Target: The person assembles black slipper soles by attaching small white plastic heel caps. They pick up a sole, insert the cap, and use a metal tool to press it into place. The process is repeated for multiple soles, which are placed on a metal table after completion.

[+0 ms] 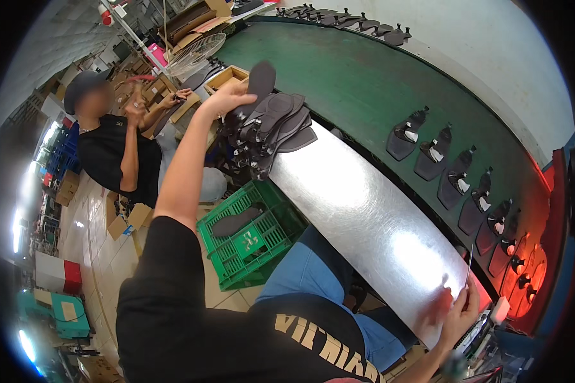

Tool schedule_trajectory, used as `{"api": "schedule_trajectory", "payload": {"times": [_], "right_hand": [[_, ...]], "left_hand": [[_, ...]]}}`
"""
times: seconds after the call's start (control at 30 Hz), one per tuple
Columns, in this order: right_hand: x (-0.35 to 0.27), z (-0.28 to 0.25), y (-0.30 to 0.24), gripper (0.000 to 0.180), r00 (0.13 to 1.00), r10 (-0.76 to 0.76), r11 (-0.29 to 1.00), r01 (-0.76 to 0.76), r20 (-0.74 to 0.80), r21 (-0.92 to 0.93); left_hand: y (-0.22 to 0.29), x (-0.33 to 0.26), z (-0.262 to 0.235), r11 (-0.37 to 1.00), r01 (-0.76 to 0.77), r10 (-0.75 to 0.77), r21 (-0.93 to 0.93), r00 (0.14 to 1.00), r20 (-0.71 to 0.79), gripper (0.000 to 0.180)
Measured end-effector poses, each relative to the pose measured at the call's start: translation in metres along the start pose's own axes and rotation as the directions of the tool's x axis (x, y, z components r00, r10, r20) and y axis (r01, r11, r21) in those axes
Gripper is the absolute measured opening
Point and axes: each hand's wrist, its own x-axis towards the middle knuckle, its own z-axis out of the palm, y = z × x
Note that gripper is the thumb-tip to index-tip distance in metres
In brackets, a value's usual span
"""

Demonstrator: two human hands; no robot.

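My left hand [229, 100], arm stretched out to the far left, grips a dark sandal sole [262, 80] held up over a pile. That pile of dark sandals [281, 121], with black straps, lies heaped at the far end of the shiny metal table [358, 179]. My right hand [461, 314] is at the near right end of the table, its fingers closed on a thin, light rod [471, 263] that points upward. The kind of tool cannot be made out.
Beyond the table runs a green conveyor belt [358, 70] bearing a row of sandals [436, 152] toward a red-glowing opening [530, 274]. Below left stands a green crate [236, 255] with a sole [236, 221] inside. A co-worker [118, 140] in a cap sits at the left.
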Motion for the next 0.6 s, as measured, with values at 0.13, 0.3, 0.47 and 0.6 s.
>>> {"api": "schedule_trajectory", "payload": {"times": [0.13,0.3,0.47,0.6], "right_hand": [[-0.008,-0.032,0.027,0.031,0.999,-0.021,0.886,0.004,-0.032,-0.463],[-0.011,-0.057,0.047,0.035,0.997,0.027,0.765,-0.066,-0.07,-0.641],[-0.01,-0.056,0.051,0.037,0.998,0.026,0.731,-0.057,-0.056,-0.68],[-0.016,-0.046,0.044,0.042,1.0,0.02,0.763,-0.028,-0.02,-0.645]], "left_hand": [[-0.031,0.019,-0.01,0.663,0.192,-0.237,0.723,0.971,-0.04,0.052],[0.048,0.032,0.072,0.761,-0.154,0.264,0.63,0.961,-0.083,0.056],[0.109,0.07,0.207,0.807,-0.478,0.447,0.348,0.878,0.17,0.062],[0.103,0.121,0.305,0.909,-0.346,0.325,0.231,0.937,0.126,0.059]]}}
